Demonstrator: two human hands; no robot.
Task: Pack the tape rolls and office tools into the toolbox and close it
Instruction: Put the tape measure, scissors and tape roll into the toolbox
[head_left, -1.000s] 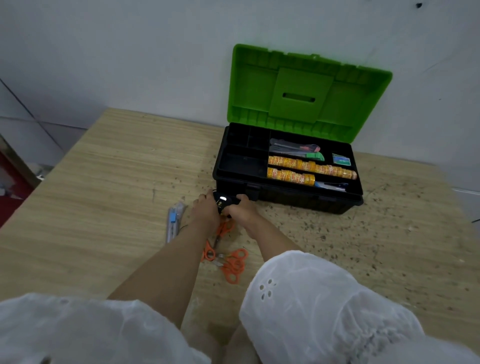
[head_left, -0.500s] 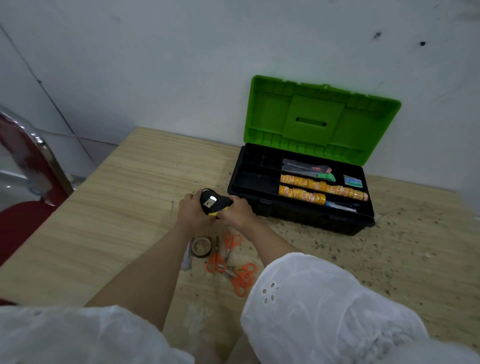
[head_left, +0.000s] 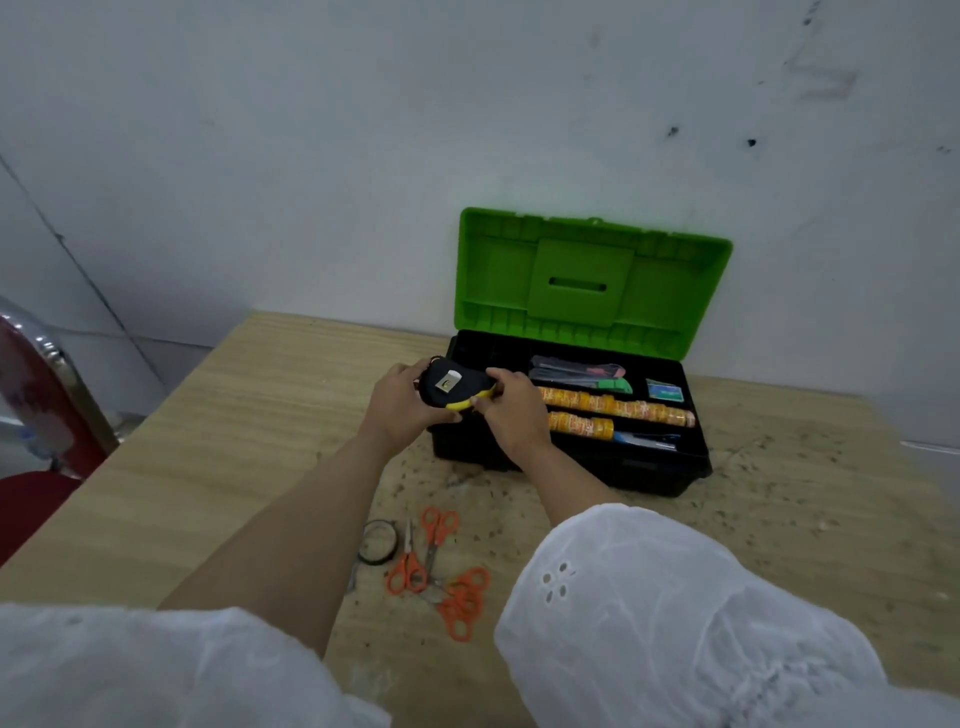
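Over the left end of the toolbox (head_left: 649, 473), my fingers (head_left: 501, 375) are curling round the tape measure (head_left: 453, 387), left hand (head_left: 402, 405) and right hand (head_left: 514, 415) both gripping. I am lifting it off the table (head_left: 260, 415), probably toward a dark left compartment; scissors (head_left: 427, 551) are waiting.

Red chair (head_left: 36, 499) L of wood table (head_left: 234, 441)

we hold the black-yellow tape measure (head_left: 451, 387) over the open toolbox (head_left: 649, 470) left end; two rows of orange tape rolls (head_left: 618, 408) lie inside; orange scissors (head_left: 434, 569) and a tape roll (head_left: 378, 543) lie on the counter (head_left: 249, 415).
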